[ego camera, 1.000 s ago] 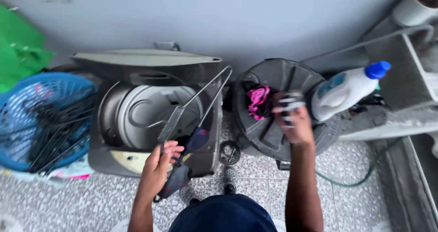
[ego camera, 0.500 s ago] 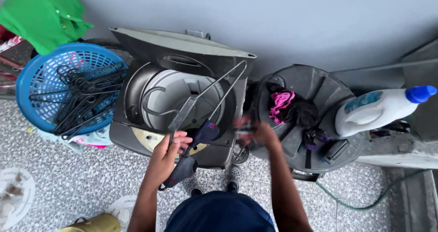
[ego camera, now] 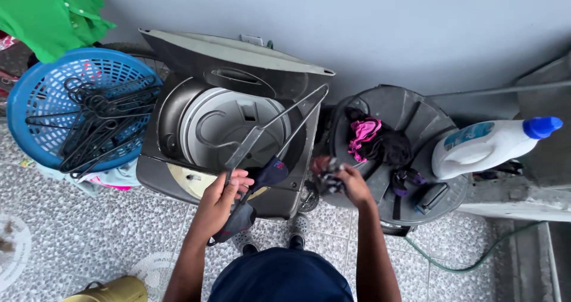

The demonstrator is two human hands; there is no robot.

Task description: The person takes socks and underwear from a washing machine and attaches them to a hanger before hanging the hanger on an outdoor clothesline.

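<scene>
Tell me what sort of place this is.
Probably a home laundry corner. An open top-loading washing machine stands on a tiled floor, a blue basket beside it holds clothes hangers, and a white detergent bottle lies on its side nearby.

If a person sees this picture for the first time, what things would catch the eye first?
Probably the open washing machine in the middle, where the left hand holds a grey hanger with a dark garment. At far left sits a blue basket of hangers; at right, a white bottle lies beside a dark round lid.
</scene>
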